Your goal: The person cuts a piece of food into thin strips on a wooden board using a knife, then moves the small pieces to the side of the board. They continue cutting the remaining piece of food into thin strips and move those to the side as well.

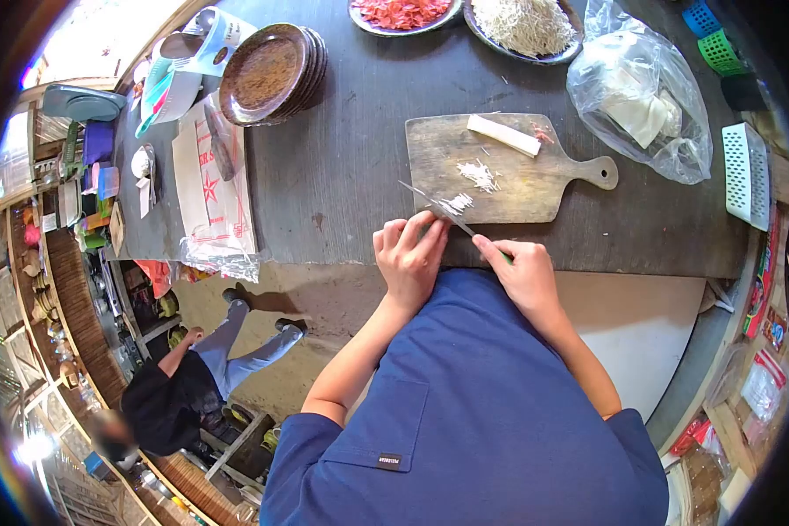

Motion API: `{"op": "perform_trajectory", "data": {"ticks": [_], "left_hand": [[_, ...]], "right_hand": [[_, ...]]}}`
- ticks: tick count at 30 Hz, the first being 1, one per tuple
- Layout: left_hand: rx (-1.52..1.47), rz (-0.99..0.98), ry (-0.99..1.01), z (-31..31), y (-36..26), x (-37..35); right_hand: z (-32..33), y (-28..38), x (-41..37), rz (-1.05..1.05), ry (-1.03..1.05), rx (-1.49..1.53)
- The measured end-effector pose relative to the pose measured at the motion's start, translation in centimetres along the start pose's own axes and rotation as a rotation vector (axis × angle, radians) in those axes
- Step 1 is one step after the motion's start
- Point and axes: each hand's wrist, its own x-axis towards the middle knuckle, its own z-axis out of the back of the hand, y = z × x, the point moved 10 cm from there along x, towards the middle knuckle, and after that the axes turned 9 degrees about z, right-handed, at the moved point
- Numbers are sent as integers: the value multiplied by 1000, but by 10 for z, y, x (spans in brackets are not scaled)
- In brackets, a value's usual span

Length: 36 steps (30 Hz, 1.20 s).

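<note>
My right hand (pixel 524 273) is closed around the green handle of a knife (pixel 451 219). Its blade slants up and left over the lower left edge of a wooden cutting board (pixel 517 197). White shreds (pixel 458 203) lie at the blade, and another small pile of shreds (pixel 479 175) sits mid-board. Close against the blade, my left hand (pixel 408 256) has its fingers bent together; whether something is pinched in them is hidden. A pale, stick-shaped piece (pixel 504 136) rests near the board's top edge, beside a few reddish bits (pixel 542 133).
Beyond the board stand a plate of red pieces (pixel 403 12), a plate of pale shreds (pixel 526 26) and a clear plastic bag (pixel 644 105) with white contents. Stacked brown plates (pixel 267 74) and a paper bag (pixel 215 188) are left. Another person (pixel 184 377) is at lower left.
</note>
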Motion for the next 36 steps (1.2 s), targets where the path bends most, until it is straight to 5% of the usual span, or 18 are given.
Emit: {"op": "perform_trajectory", "data": {"ticks": [36], "left_hand": [[-121,80,-14,2,6,1]], "right_hand": [[-5,-17,1,-173,134,47]]}}
